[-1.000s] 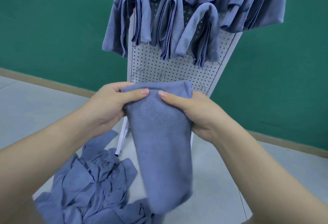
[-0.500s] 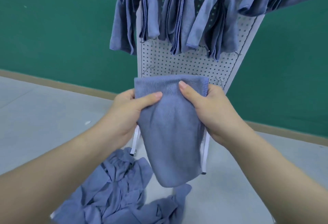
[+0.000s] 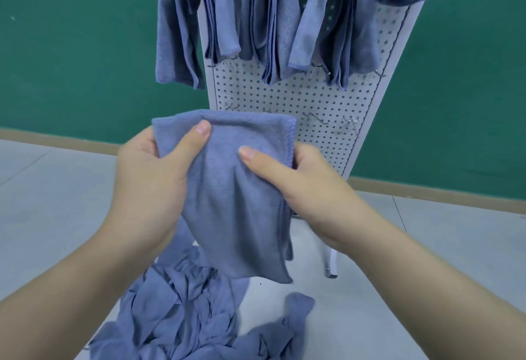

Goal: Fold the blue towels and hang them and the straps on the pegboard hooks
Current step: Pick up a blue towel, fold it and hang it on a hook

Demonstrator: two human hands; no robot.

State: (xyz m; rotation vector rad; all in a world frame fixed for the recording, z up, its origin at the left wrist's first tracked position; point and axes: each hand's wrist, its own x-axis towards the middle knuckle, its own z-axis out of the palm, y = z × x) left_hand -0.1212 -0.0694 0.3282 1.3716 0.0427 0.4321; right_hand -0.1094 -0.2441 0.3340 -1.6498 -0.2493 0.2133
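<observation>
Blue folded towel (image 3: 236, 188) hangs between left hand (image 3: 153, 177) and right hand (image 3: 310, 188), both pinching its top corners, probably ready for an empty hook (image 3: 316, 117).

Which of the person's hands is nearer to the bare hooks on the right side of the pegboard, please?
The right. The right hand grips the folded towel just below and left of the bare hooks; the left hand holds the towel's far edge, further left.

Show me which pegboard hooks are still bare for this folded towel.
Free: the lower row of hooks on the pegboard, just above the folded towel both hands grip. Crowded: the upper rows, covered by hung towels. The floor pile lies below.
</observation>
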